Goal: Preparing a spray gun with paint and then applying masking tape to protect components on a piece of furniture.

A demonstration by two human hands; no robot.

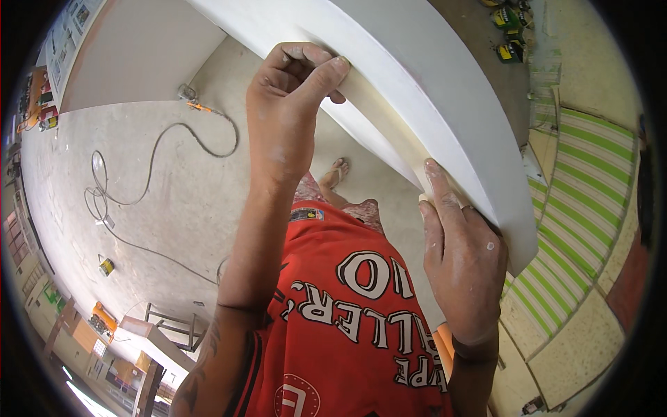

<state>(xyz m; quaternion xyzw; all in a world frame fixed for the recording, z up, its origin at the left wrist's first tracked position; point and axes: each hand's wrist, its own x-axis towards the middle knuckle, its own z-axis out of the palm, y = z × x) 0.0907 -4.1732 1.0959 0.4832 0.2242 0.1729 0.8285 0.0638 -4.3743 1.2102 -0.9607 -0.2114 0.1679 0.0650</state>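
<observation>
Two bare hands work at one cream strip (388, 128) lying along the edge of one white panel (455, 90). The left hand (295, 97) has its grip closed, thumb and curled fingers pinching the strip's upper end. The right hand (464, 257) lays one forefinger on the lower end, thumb just beside; whether that grip has hold of anything cannot be told. Below show one sandalled foot (335, 174), one looping cord (149, 184) and, well apart, one striped mat (580, 201).
</observation>
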